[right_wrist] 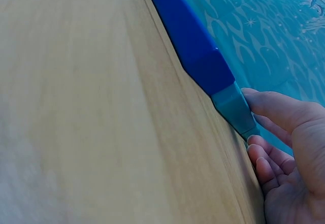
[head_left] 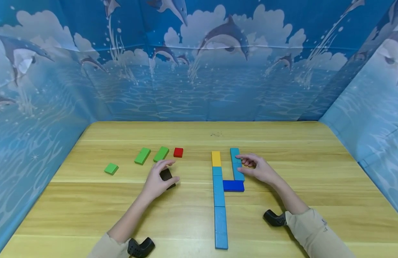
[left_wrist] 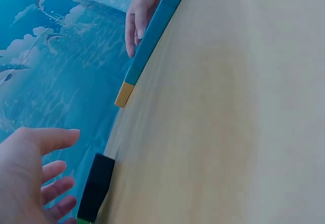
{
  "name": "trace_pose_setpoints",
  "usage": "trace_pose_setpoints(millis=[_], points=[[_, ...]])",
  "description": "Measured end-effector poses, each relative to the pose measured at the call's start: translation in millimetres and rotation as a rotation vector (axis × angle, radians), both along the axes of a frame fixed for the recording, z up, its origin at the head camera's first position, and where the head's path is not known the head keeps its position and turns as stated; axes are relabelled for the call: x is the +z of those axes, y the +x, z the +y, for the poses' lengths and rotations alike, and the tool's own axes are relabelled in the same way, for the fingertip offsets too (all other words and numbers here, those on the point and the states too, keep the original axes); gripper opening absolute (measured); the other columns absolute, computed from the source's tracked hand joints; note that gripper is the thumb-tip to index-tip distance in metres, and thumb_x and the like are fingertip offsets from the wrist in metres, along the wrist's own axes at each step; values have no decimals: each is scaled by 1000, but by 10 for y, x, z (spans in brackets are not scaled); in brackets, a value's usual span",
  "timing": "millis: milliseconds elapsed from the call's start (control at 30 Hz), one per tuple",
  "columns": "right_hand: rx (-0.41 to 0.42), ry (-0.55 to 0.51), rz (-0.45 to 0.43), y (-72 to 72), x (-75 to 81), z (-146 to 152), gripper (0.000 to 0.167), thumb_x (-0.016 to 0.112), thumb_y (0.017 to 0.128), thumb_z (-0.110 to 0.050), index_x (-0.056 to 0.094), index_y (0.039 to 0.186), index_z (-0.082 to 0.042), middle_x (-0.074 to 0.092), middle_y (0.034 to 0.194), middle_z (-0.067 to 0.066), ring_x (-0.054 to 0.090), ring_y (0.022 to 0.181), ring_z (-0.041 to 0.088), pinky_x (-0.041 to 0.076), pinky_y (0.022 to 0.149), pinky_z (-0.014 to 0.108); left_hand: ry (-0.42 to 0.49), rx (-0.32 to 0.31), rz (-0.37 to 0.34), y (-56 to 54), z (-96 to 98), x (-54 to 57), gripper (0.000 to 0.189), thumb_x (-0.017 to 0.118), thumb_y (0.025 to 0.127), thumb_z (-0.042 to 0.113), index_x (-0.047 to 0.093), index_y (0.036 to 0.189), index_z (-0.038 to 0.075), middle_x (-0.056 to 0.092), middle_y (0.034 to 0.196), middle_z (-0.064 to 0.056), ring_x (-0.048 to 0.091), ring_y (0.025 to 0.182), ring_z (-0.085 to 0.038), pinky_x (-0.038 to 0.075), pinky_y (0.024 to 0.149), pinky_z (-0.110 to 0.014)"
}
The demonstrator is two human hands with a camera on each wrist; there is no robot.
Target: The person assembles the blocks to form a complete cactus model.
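Observation:
My left hand hovers over a black block, thumb and fingers spread apart around it; in the left wrist view the black block stands just beyond the fingertips. My right hand has its thumb and index fingertips at two light blue blocks laid end to end. In the right wrist view the thumb lies along the nearer light blue block. A dark blue block lies crosswise, joining this short row to a long row of light blue blocks topped by a yellow block.
Left of the rows lie a red block, two longer green blocks and a smaller green block on the wooden table. A dolphin-print cloth encloses the back and sides. Black curved devices sit at both wrists.

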State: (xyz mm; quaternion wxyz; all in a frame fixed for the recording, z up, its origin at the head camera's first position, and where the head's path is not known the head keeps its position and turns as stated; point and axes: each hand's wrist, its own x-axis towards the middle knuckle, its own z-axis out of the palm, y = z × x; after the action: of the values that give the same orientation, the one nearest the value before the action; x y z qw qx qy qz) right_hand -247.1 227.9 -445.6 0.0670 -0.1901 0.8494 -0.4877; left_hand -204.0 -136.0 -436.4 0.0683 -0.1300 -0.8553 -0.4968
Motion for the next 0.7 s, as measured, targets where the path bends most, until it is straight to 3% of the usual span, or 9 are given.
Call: trace_pose_setpoints(millis=[167, 367, 700], points=[[1, -3, 0, 0, -5, 5, 43, 67, 84, -17, 55, 123, -3, 49, 95, 13, 41, 81, 23, 36, 68, 23, -27, 54, 35, 105, -147, -58, 57, 80, 67, 15, 59, 118, 5, 55, 113, -9, 45, 108, -29, 33, 92, -50], [0, 5, 5, 5, -5, 4, 43, 67, 84, -17, 55, 123, -3, 49, 95, 13, 41, 81, 23, 36, 68, 23, -102, 84, 14, 210, -267, -136, 63, 81, 65, 22, 56, 121, 5, 53, 118, -12, 41, 113, -32, 25, 94, -54], [-6, 5, 1, 6, -6, -3, 44, 67, 84, -18, 55, 123, -4, 50, 95, 12, 41, 82, 23, 36, 68, 23, -205, 127, 3, 232, -286, -185, 70, 84, 61, 27, 56, 121, 5, 55, 117, -11, 41, 111, -31, 19, 97, -52]])
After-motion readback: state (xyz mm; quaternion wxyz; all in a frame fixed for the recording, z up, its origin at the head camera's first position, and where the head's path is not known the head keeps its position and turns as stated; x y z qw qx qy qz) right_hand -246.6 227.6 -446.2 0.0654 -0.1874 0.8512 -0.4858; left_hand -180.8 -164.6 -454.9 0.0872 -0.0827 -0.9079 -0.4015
